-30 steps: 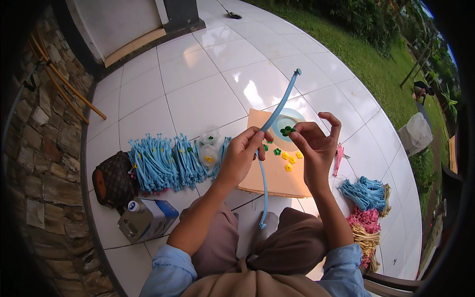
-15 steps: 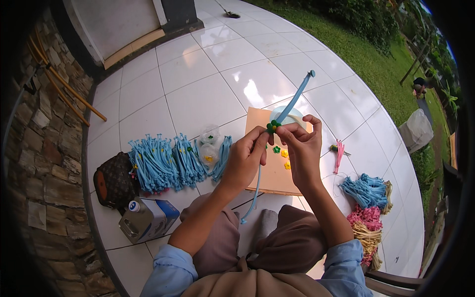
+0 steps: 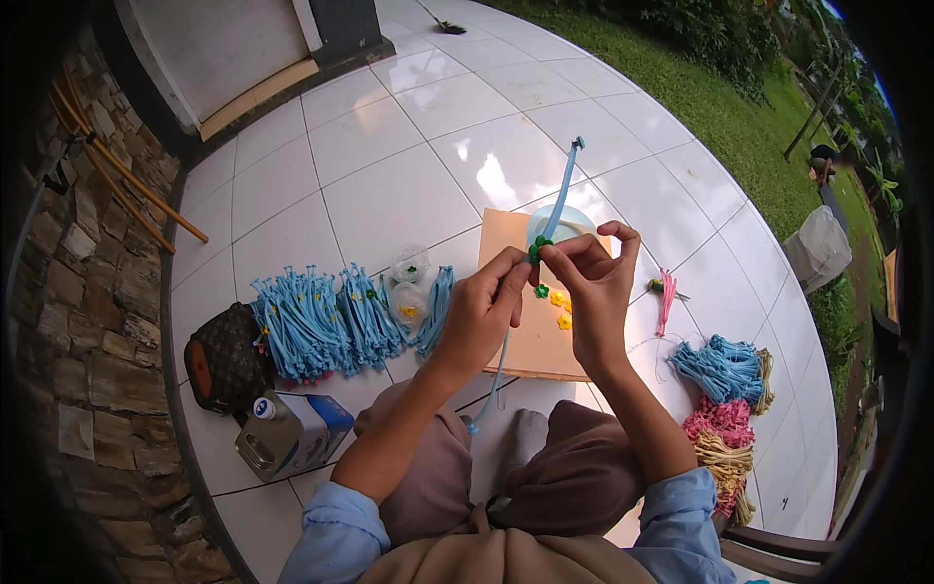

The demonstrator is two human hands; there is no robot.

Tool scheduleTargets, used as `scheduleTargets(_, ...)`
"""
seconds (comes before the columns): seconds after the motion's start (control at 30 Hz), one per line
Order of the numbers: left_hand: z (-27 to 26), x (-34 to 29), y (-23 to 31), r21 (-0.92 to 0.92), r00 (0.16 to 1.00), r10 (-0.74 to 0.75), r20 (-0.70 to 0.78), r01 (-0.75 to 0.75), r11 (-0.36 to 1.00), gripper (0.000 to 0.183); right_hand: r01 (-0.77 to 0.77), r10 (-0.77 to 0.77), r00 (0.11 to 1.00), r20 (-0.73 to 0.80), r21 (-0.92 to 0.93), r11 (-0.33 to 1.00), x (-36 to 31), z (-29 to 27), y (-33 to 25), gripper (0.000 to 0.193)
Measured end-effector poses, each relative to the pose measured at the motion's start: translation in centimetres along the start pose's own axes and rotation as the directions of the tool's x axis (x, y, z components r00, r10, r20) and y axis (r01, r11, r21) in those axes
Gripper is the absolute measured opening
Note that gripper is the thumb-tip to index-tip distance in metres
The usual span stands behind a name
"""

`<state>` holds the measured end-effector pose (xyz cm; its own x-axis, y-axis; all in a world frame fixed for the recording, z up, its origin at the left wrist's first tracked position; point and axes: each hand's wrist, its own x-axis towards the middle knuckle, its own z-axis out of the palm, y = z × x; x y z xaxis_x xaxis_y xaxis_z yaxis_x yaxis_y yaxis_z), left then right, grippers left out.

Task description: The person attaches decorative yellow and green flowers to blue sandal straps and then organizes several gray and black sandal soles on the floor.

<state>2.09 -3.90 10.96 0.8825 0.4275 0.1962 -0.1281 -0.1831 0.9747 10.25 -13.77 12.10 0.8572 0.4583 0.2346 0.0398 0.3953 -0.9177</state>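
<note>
Between both hands is a light blue cord [image 3: 561,190] with a knotted end, one length rising up and a thinner tail hanging toward my knees. A green flower-shaped piece [image 3: 541,248] sits on it where my fingers meet. My left hand [image 3: 491,292] pinches the cord just below the flower. My right hand [image 3: 595,292] holds the flower between thumb and index finger, its other fingers raised. Beneath them lies a tan board [image 3: 525,341] with a loose green flower [image 3: 541,291] and several yellow flowers [image 3: 563,321]. A translucent bowl [image 3: 574,226] is partly hidden behind my right hand.
Bundles of blue cords [image 3: 302,321] lie left, beside clear cups [image 3: 410,304], a brown bag [image 3: 226,358] and a metal can [image 3: 292,433]. At right are a pink cord bundle [image 3: 666,304] and heaped blue cords [image 3: 720,372], pink cords [image 3: 718,423] and cream cords [image 3: 722,462].
The cord's upper end has swung left and stands steeper. The flower has turned, so its yellow centre no longer shows. Both hands stay nearly in place.
</note>
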Motion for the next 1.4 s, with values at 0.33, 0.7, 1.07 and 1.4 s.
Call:
scheduleTargets(0.33,0.1,0.0,-0.1,-0.05,0.999,-0.037,0.0,0.036,0.998,0.023,0.051,-0.051,0.997,0.054,0.001,0.999,0.1,0.2,0.3,0.049)
scheduleTargets(0.7,0.6,-0.1,0.3,-0.013,0.999,-0.032,-0.023,0.032,0.999,0.025,0.147,-0.139,0.988,0.071,-0.121,0.982,1.0,0.9,0.1,0.065)
scheduleTargets(1.07,-0.9,0.2,-0.3,-0.002,0.995,-0.038,-0.089,0.038,0.999,0.025,0.117,-0.061,0.977,0.203,-0.277,0.954,1.8,0.2,1.4,0.052)
scheduleTargets(1.4,-7.6,5.6,3.5,-0.581,0.972,-0.186,-0.143,0.07,0.811,0.052,-0.262,0.324,0.655,0.682,-0.197,0.945,1.7,3.5,7.7,0.068)
